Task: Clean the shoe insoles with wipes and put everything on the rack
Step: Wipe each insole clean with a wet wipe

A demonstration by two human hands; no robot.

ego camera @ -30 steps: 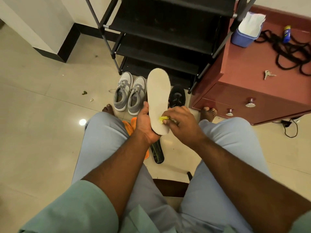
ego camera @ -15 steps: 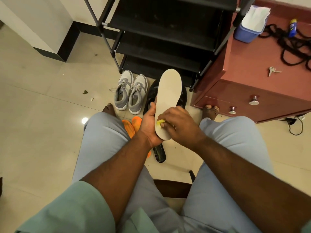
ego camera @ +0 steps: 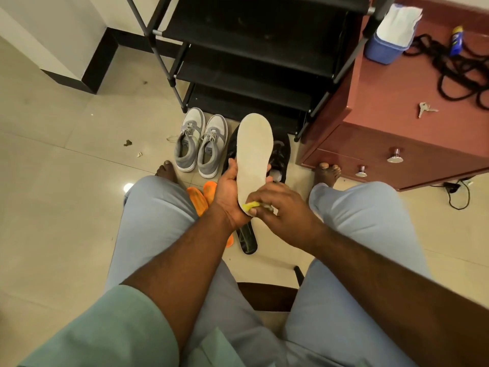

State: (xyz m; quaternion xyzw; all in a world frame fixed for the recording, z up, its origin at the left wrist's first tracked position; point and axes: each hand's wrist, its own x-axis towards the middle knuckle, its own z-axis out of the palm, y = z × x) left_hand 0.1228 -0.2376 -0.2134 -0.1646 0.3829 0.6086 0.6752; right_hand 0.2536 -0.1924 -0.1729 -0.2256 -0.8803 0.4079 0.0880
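My left hand (ego camera: 229, 193) grips a pale beige insole (ego camera: 254, 152) by its heel end, toe pointing away from me. My right hand (ego camera: 284, 207) pinches a small yellow wipe (ego camera: 250, 206) against the heel of that insole. A black insole (ego camera: 247, 238) lies on the floor under my hands. Two orange insoles (ego camera: 202, 194) lie beside it, partly hidden by my left arm. The black shoe rack (ego camera: 251, 56) stands ahead with bare shelves.
A pair of grey sneakers (ego camera: 201, 144) and black shoes (ego camera: 280, 154) sit on the floor before the rack. A red-brown cabinet (ego camera: 397, 107) at right carries a blue wipes box (ego camera: 389, 46), keys, a black cord and a small bottle. I sit on a wooden chair (ego camera: 267, 295).
The wipe in my right hand has slid down toward the insole's heel. The insole has shifted slightly between frames while my left hand keeps its grip.
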